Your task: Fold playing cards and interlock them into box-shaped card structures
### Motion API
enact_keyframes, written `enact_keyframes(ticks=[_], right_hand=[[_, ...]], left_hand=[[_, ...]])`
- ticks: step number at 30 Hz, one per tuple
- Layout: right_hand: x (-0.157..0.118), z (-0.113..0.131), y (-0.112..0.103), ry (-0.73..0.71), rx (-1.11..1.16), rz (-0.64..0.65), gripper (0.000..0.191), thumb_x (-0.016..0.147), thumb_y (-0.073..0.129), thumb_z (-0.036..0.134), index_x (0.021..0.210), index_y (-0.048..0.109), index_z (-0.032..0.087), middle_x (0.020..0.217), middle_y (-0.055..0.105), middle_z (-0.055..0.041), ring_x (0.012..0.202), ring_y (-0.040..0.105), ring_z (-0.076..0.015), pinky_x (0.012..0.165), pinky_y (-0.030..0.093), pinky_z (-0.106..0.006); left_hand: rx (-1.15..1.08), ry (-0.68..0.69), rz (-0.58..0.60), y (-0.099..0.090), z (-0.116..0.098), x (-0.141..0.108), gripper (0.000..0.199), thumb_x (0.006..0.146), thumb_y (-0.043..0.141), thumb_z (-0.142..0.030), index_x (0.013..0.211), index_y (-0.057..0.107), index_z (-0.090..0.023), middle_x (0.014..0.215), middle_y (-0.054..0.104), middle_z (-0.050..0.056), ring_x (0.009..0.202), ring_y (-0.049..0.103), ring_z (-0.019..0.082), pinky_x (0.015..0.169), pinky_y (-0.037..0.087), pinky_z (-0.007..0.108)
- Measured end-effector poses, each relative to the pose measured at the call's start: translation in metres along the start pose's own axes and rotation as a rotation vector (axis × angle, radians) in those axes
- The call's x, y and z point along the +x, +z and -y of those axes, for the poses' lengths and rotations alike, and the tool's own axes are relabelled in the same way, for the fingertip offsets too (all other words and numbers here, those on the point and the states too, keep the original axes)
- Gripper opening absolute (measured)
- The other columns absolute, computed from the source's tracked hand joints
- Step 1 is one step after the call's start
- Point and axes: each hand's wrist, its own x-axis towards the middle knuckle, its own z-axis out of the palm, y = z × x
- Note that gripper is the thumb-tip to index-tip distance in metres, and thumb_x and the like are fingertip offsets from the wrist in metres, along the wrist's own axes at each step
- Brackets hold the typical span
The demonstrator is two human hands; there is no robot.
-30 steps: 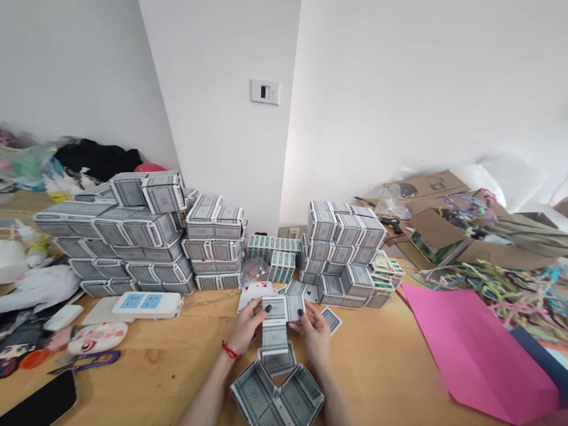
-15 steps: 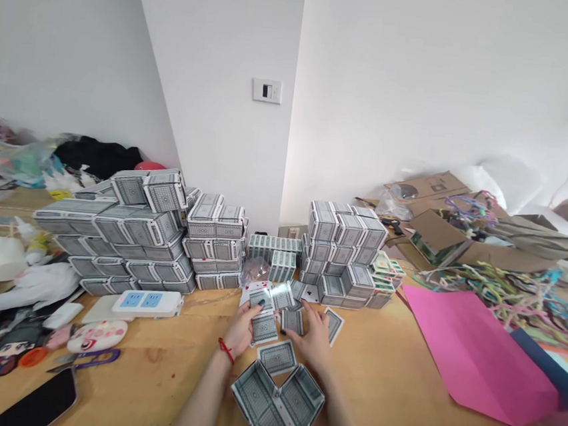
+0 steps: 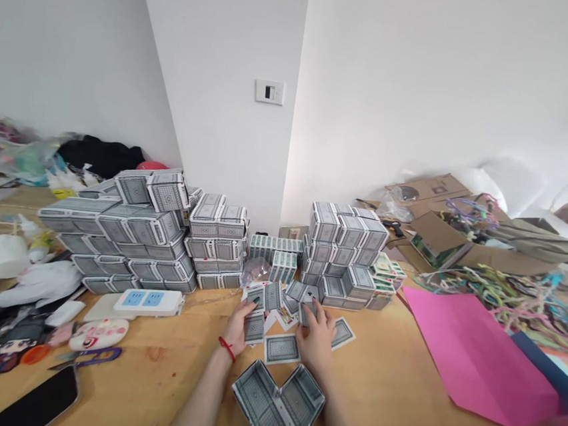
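Note:
Several grey-patterned playing cards (image 3: 253, 328) are in my left hand (image 3: 238, 326), its thumb on top of them. My right hand (image 3: 316, 330) has its fingers curled over another card (image 3: 308, 314), to the right of a loose pile. One card (image 3: 281, 349) lies face down between my wrists, and another (image 3: 343, 333) rests just right of my right hand. Nearest me, between my forearms, stands an open heart-shaped box (image 3: 278, 407) made of the same cards.
Stacks of folded-card boxes stand at left (image 3: 137, 225) and right (image 3: 346, 246). A power strip (image 3: 149, 302), a phone (image 3: 38, 398) and scissors (image 3: 92, 357) lie left. Pink paper (image 3: 476, 352) and tangled cords (image 3: 506, 301) are on the right.
My right hand has shifted slightly right with a card under its fingers, away from my left hand. The cards in my left hand moved slightly left. The loose card near the box turned and moved.

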Motion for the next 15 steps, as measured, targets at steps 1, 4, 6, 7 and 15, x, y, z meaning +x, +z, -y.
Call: enact_keyframes(ticks=[1,4,6,7,15], right_hand=[[0.0,0.001,0.0,0.009,-0.003,-0.042,0.042,0.069,0.049,0.016,0.11,0.054,0.024,0.128,0.04,-0.0074,0.109,0.035,-0.0313,0.083,0.031,-0.047],[0.0,0.006,-0.001,-0.107,0.116,-0.039,0.037,0.072,0.045,0.014,0.107,0.055,0.023,0.12,0.048,-0.0072,0.11,0.037,-0.0287,0.086,0.031,-0.046],[0.002,0.012,-0.002,-0.232,0.268,0.093,0.032,0.074,0.045,0.016,0.103,0.056,0.022,0.105,0.057,-0.0074,0.101,0.045,-0.0237,0.083,0.036,-0.039],[0.002,0.016,-0.001,-0.266,0.338,0.177,0.029,0.075,0.045,0.018,0.102,0.056,0.021,0.098,0.059,-0.0074,0.095,0.049,-0.0215,0.08,0.04,-0.035],[0.007,0.045,0.006,-0.025,0.269,0.369,0.026,0.065,0.062,0.031,0.089,0.059,0.019,0.092,0.06,-0.0068,0.088,0.054,-0.0209,0.074,0.04,-0.028]], left_hand=[[0.0,0.003,0.004,-0.001,0.0,0.001,0.025,0.072,0.055,-0.023,0.095,0.056,-0.014,0.06,0.066,0.003,0.046,0.06,0.014,0.048,0.047,0.024],[0.012,0.031,0.013,-0.001,0.001,0.002,0.025,0.071,0.056,-0.024,0.093,0.056,-0.013,0.058,0.066,0.003,0.044,0.059,0.013,0.047,0.046,0.023],[0.018,0.054,0.037,-0.001,0.001,0.003,0.025,0.069,0.057,-0.024,0.092,0.056,-0.013,0.06,0.066,0.003,0.046,0.06,0.014,0.048,0.047,0.023],[0.025,0.062,0.051,0.0,0.001,0.003,0.025,0.069,0.058,-0.024,0.092,0.056,-0.014,0.061,0.066,0.003,0.048,0.061,0.014,0.05,0.047,0.024],[0.137,0.081,0.057,0.006,0.001,-0.001,0.03,0.064,0.064,-0.026,0.091,0.058,-0.014,0.064,0.067,0.004,0.05,0.061,0.015,0.046,0.045,0.022]])
